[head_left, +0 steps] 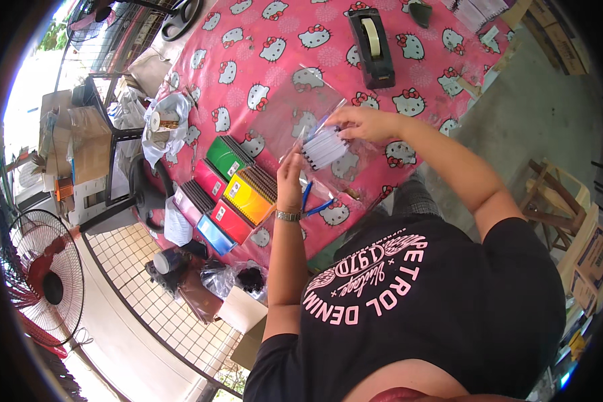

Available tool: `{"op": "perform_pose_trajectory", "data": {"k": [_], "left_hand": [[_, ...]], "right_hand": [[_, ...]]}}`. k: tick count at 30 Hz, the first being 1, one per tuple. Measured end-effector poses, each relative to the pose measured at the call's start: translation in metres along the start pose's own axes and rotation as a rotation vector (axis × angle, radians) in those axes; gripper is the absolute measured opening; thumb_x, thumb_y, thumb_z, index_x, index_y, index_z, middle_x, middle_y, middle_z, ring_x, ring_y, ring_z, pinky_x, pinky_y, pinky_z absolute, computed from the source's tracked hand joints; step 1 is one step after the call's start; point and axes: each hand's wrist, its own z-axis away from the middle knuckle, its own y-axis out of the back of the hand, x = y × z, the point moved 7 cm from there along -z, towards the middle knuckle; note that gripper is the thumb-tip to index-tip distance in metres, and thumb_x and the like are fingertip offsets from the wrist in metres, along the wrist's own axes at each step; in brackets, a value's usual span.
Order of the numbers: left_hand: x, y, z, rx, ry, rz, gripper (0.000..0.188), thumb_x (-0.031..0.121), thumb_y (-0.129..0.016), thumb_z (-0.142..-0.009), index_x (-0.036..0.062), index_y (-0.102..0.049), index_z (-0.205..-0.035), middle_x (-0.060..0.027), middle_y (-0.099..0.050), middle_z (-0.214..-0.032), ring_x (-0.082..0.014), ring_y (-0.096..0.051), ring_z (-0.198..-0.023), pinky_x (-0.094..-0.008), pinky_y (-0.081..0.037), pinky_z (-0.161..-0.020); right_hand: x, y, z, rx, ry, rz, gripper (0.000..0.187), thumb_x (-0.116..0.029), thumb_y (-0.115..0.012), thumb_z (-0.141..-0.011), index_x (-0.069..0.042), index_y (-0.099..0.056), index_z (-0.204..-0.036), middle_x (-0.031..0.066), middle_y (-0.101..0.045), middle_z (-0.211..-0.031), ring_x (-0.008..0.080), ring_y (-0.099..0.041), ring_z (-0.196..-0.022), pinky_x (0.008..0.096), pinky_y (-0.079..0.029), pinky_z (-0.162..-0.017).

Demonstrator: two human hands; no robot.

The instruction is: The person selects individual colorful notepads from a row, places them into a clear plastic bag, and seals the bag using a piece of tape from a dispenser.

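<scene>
Pads (325, 149): white, spiral-bound, one small stack, between my hands over the pink cloth (281, 28).
Clear bag (289, 100): around the pads, its edge pinched in my left hand (289, 179).
My right hand (367, 125): fingers bent at the stack's far end; whether gripping, I cannot tell.
Notebooks (246, 195): several colours, left of my left hand.
Pens (307, 195): blue, beside my wrist.
Tape dispenser (364, 63): black, beyond.

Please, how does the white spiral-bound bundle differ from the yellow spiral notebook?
Colour: the white spiral-bound bundle looks white; the yellow spiral notebook has a yellow cover.
Place: the bundle is between the left hand and right hand; the notebook lies beside the red notebook.
Both have spiral binding.
</scene>
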Motion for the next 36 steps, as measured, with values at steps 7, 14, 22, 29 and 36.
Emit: {"op": "perform_pose_trajectory", "data": {"k": [7, 14, 22, 29, 36], "left_hand": [[0.067, -0.056, -0.027, 0.044, -0.199, -1.351, 0.028, 0.019, -0.067, -0.079, 0.0079, -0.068, -0.104, -0.0126, -0.068, -0.096, -0.0308, -0.065, -0.091, -0.037, -0.051, -0.077], [0.052, 0.002, 0.021, 0.4, -0.363, -0.485, 0.03, 0.019, -0.05, -0.098, -0.0005, -0.06, -0.118, -0.0105, -0.064, -0.103, -0.0203, -0.062, -0.095, -0.033, -0.048, -0.086], [0.003, -0.045, 0.042, 0.297, -0.576, -0.721, 0.045, 0.036, -0.043, -0.101, 0.0006, -0.063, -0.119, -0.0153, -0.045, -0.13, -0.024, -0.047, -0.117, -0.0384, -0.038, -0.1], [0.015, -0.076, 0.035, 0.13, -0.676, -1.433, 0.05, 0.039, -0.06, -0.089, 0.0007, -0.06, -0.121, -0.0199, -0.049, -0.123, -0.0356, -0.048, -0.115, -0.0457, -0.038, -0.1], [0.002, -0.094, 0.042, 0.152, -0.682, -1.391, 0.068, 0.043, -0.068, -0.083, 0.0085, -0.046, -0.137, -0.0273, -0.043, -0.132, -0.0456, -0.036, -0.13, -0.0514, -0.033, -0.108]], "right_hand": [[-0.054, -0.002, -0.021, 0.121, -0.056, 0.438, 0.027, -0.02, -0.058, -0.091, -0.006, -0.066, -0.112, 0.0118, -0.065, -0.099, 0.0289, -0.061, -0.096, 0.037, -0.049, -0.085], [-0.072, 0.044, 0.018, 0.34, 0.088, 0.009, 0.022, -0.021, -0.06, -0.088, -0.006, -0.068, -0.101, 0.0092, -0.067, -0.1, 0.0265, -0.063, -0.09, 0.0363, -0.05, -0.083], [-0.051, -0.023, 0.014, 0.001, 0.391, 0.598, 0.036, -0.044, -0.062, -0.083, -0.017, -0.071, -0.105, 0.0036, -0.059, -0.125, 0.0222, -0.045, -0.122, 0.046, -0.026, -0.105], [-0.051, 0.034, 0.017, 0.498, 0.281, 0.531, 0.035, -0.04, -0.072, -0.076, -0.013, -0.072, -0.099, 0.0075, -0.062, -0.121, 0.024, -0.053, -0.113, 0.0431, -0.035, -0.097], [0.087, 0.115, 0.037, 1.034, -0.307, -0.174, 0.016, -0.015, -0.07, -0.084, 0.001, -0.069, -0.084, 0.0085, -0.064, -0.073, 0.0175, -0.059, -0.063, 0.0332, -0.047, -0.06]]}}
